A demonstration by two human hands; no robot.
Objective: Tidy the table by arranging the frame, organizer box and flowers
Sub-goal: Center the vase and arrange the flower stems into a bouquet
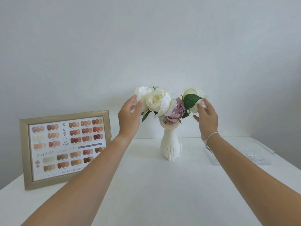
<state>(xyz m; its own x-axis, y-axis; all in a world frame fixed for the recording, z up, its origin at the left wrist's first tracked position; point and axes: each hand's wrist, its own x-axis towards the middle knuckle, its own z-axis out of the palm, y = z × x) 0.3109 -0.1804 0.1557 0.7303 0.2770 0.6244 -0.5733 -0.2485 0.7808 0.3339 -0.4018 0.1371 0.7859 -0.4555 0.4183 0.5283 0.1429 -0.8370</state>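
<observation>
Your left hand (128, 117) is spread loosely open against the white blooms on the left of the flowers (160, 101); your right hand (207, 117), fingers relaxed, brushes the rightmost bloom and grips nothing. The flowers stand in a white cat-shaped vase (170, 144) mid-desk (146, 193), the frame (26, 154) upright at left, the clear organizer box (254, 152) at right.

white table (146, 193), pale wall (146, 38), cat-shaped vase (170, 144)
</observation>
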